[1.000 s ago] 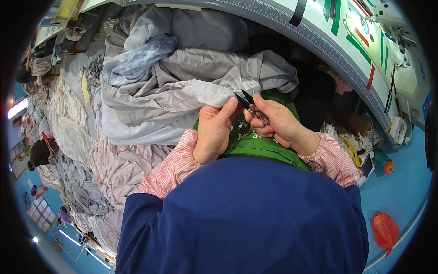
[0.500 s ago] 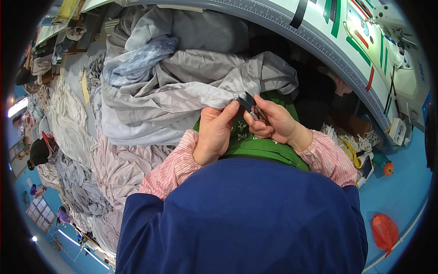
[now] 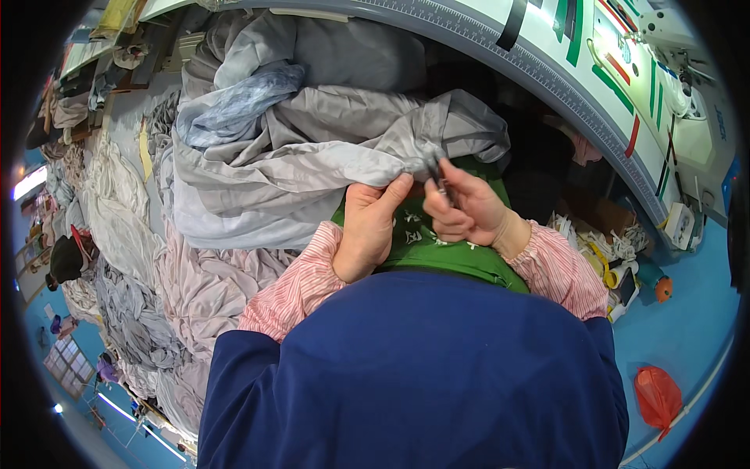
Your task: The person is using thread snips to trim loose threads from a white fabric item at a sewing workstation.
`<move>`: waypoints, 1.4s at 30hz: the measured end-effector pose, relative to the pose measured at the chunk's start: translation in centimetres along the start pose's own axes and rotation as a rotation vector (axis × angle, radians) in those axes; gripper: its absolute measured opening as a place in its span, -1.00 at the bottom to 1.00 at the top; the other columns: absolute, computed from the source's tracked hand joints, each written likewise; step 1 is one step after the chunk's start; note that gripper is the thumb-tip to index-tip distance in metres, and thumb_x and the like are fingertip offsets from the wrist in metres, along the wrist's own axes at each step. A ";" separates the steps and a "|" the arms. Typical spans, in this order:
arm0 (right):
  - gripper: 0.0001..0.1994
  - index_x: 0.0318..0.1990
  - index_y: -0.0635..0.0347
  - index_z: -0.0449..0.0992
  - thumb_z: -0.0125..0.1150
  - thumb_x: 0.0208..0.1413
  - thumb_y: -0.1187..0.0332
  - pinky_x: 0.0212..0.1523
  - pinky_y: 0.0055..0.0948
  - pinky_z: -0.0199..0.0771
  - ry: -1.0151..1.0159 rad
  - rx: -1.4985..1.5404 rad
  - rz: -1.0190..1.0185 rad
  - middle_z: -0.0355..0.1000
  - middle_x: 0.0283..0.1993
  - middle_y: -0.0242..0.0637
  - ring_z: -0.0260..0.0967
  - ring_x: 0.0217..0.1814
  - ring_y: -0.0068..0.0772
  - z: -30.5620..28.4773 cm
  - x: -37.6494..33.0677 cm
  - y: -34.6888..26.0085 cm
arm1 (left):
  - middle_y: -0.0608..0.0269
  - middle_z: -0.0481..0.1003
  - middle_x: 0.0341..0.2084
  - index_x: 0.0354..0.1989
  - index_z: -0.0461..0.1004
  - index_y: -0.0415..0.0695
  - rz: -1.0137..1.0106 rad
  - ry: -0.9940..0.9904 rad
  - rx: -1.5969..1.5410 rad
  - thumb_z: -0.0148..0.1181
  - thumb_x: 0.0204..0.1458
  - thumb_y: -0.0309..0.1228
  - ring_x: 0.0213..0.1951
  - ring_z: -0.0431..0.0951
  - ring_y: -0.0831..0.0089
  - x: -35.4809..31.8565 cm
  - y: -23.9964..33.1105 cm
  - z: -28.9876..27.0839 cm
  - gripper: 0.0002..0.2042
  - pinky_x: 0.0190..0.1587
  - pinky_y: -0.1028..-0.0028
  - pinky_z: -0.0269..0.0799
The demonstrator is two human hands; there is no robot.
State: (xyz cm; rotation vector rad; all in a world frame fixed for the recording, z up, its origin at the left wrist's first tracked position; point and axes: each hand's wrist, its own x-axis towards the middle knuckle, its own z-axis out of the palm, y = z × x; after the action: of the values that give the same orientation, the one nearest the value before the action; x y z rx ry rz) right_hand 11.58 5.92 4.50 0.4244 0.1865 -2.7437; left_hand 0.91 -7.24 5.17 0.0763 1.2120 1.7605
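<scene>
My left hand (image 3: 369,228) pinches the edge of a pale grey cloth (image 3: 336,162) between thumb and fingers. Just to the right of it, my right hand (image 3: 472,209) is closed around small dark thread snips (image 3: 441,184), which are smeared by motion. Their blades point up and away, close beside the pinched edge; whether they touch it I cannot tell. The rest of the cloth lies bunched in folds beyond my hands and to the left. Under both hands is a green cloth (image 3: 437,258) with white marks across my lap.
A white sewing table (image 3: 539,70) with a ruler along its grey edge curves across the far right, bearing a machine. Heaps of pink and grey fabric (image 3: 211,281) fill the left. Scraps (image 3: 574,234) lie in a box at right; a red plastic bag (image 3: 658,397) rests on the blue floor.
The snips and my right fingers have shifted slightly; the blades have swung from pointing left at the cloth's edge to pointing more upward. My left hand keeps its pinch, almost unmoved.
</scene>
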 end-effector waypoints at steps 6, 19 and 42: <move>-0.67 -0.35 0.21 0.40 0.04 0.11 0.08 -0.67 -0.68 0.02 0.168 -0.330 -0.473 0.23 -0.54 -0.47 0.03 -0.70 -0.71 1.4 -0.6 -1.2 | 0.21 0.50 -0.28 -0.20 0.46 -0.31 -0.077 0.020 -0.084 0.03 0.07 -0.52 -0.27 0.49 0.50 0.0 -0.1 -0.7 -0.83 -0.16 0.51 0.42; -0.86 -0.35 0.34 0.43 0.19 -0.13 0.62 -0.41 -0.52 0.41 0.461 -1.722 -1.049 0.42 -0.41 -0.19 0.42 -0.43 -0.30 3.0 2.0 -1.2 | 0.28 0.50 -0.32 -0.19 0.45 -0.31 -0.060 -0.021 0.001 0.03 0.08 -0.51 -0.31 0.45 0.61 -0.2 -0.1 -0.3 -0.83 -0.24 0.63 0.35; -0.75 -0.33 0.28 0.46 0.21 -0.27 0.66 -0.52 -0.57 0.36 0.417 -1.793 -0.966 0.43 -0.40 -0.26 0.39 -0.48 -0.37 -0.7 2.3 -2.3 | 0.11 0.48 -0.26 -0.17 0.36 -0.24 0.144 0.195 -0.250 -0.09 0.12 -0.43 -0.20 0.51 0.29 -0.1 3.0 -5.8 -0.81 -0.08 0.26 0.42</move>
State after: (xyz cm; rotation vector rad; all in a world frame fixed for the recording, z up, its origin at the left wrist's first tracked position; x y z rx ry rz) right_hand 8.88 7.39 3.26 0.3050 3.0555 -1.7627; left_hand -4.06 -11.45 4.49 -0.1623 1.1354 2.0718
